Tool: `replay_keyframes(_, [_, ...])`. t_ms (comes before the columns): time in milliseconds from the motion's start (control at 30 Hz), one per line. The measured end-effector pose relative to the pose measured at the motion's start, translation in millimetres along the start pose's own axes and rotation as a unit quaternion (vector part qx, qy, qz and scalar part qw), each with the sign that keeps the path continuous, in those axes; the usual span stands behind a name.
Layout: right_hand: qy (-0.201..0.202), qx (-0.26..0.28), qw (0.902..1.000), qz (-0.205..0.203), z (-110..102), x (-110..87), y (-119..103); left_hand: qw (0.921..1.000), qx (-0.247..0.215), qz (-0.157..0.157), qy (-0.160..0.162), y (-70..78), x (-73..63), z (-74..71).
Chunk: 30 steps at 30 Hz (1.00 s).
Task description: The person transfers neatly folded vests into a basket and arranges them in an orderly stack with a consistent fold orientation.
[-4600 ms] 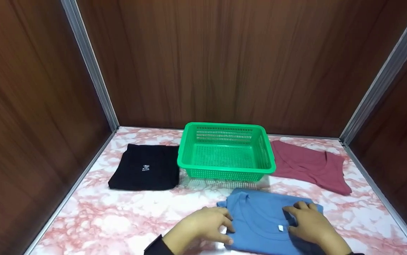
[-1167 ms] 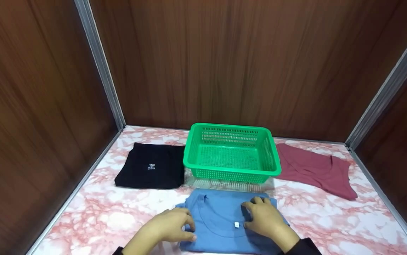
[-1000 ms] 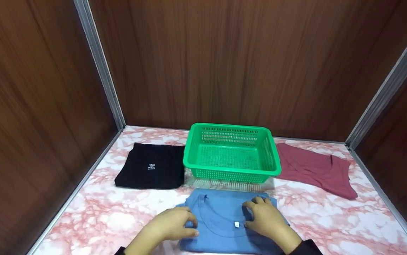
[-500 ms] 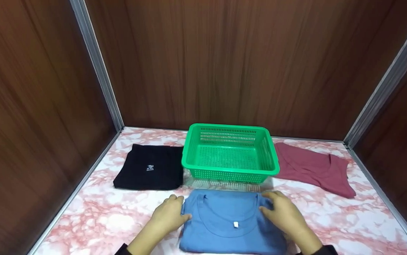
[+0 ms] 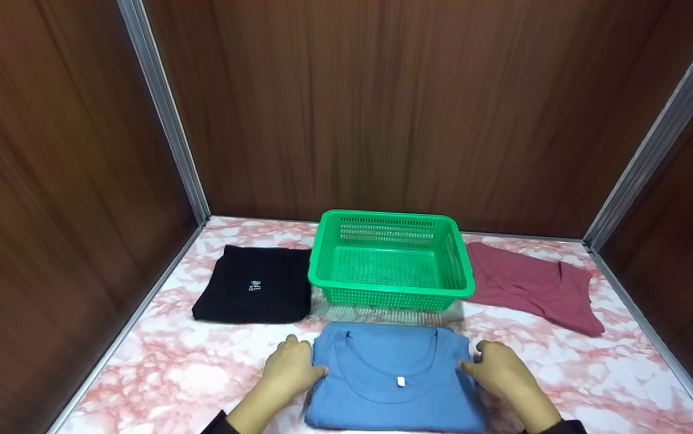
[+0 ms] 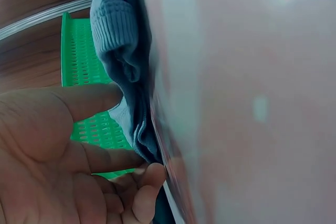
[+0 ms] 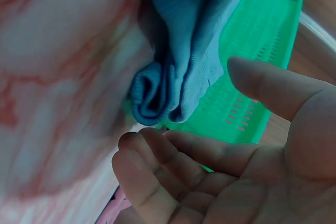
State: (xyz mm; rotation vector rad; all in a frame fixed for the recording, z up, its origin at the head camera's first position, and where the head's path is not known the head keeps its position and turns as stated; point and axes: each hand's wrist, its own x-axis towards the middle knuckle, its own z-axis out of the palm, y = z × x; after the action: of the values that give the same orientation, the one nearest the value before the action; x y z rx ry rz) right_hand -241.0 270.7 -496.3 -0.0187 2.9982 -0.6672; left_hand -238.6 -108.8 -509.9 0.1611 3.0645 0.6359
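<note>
Through the head view I counted three folded garments, one basket and two hands. The blue shirt (image 5: 382,392), lying at the lower middle of the frame with one white label (image 5: 401,381) at its neckline, sat between the hands on the marbled table (image 5: 189,374). The single green basket (image 5: 391,296) stood just beyond it at the centre; I had one black garment (image 5: 277,283) to its left and one red garment (image 5: 533,286) to its right, partly hidden behind the basket. Both forearms reached up from the bottom edge, angled outward at the wrist. The left hand (image 5: 289,364) had thumb and index finger spread, touching the shirt's left edge, its other fingers bent beside the tabletop. The right hand (image 5: 499,369) was spread too, its thumb at the right edge, fingers loosely bent and apart from the cloth in the right wrist view.
</note>
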Motion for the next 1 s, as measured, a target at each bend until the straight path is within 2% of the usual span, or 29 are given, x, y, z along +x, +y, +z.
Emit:
replay_keyframes(200, [0.009, -0.004, 1.0, -0.002, 6, 1.3, 0, 0.9996, 0.017, -0.012, 0.018, 4.3, 1.9, 4.2])
replay_keyframes(533, [0.002, -0.019, 0.9996, 0.022, 12, 1.0, -6, 0.9994, 0.031, -0.011, 0.013, 10.5, 6.0, 6.6])
replay_keyframes(800, [0.012, -0.03, 0.9991, 0.027, 14, 1.4, -14, 0.9994, 0.024, -0.01, 0.024, 16.4, 6.6, 10.7])
replay_keyframes(1000, [0.02, -0.027, 0.9993, 0.018, 16, 2.4, -13, 0.9997, 0.008, -0.011, 0.02, 20.6, 6.6, 10.9])
